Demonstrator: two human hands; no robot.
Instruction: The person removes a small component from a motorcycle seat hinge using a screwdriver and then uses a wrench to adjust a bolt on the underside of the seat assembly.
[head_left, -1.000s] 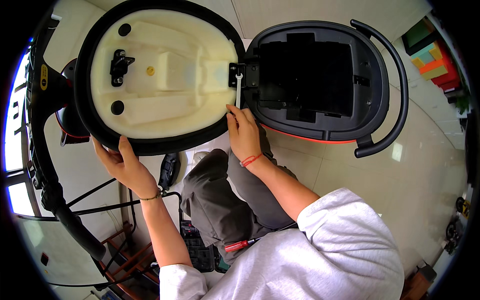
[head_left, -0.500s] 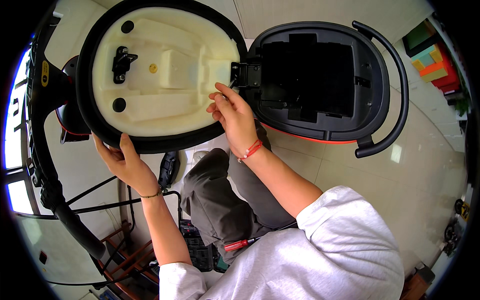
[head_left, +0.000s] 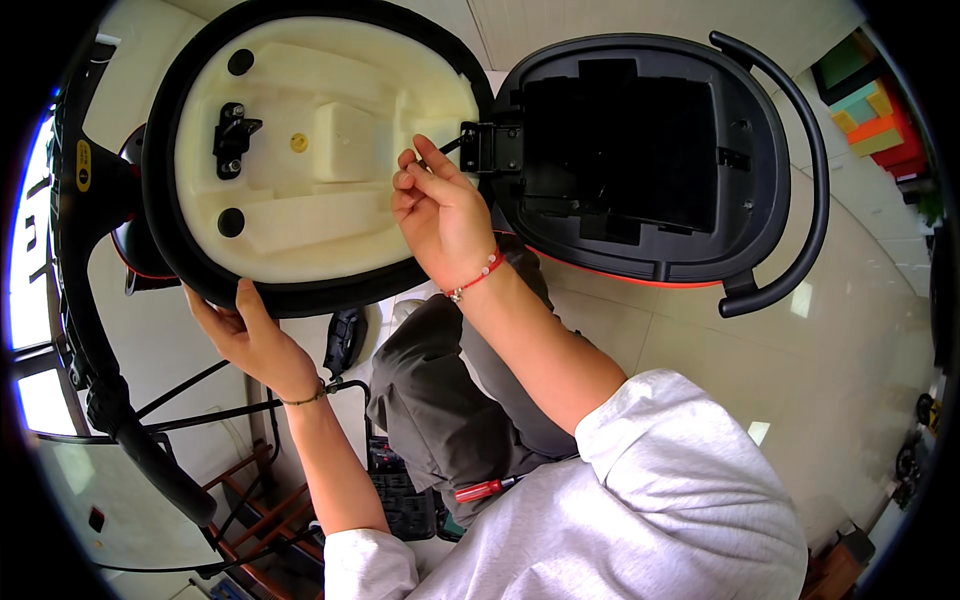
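Observation:
An upturned scooter seat (head_left: 285,245), with a cream plastic underside and a padded black rim, is opened out on its hinge (head_left: 490,148). My left hand (head_left: 262,345) grips the rim at the lower left, thumb on the near side and fingertips hidden. Beside the hinge my right hand (head_left: 440,220) is closed, its fingertips pinching a thin dark rod (head_left: 452,145) that looks like a hex key. The rod reaches the seat side of the hinge; its held end is mostly hidden by the fingers. A black latch bracket (head_left: 233,140) is bolted to the seat's left part.
Right of the hinge is the black under-seat compartment (head_left: 745,205), with a curved grab rail (head_left: 820,180) beyond it. A red-handled screwdriver (head_left: 482,490) lies on my lap. A tool case (head_left: 405,505) is below on the floor. The handlebar (head_left: 125,415) runs along the left.
My right hand has swung up and left, turning at the wrist, with the rod still at the hinge. My left hand stays on the rim. The view has shifted slightly.

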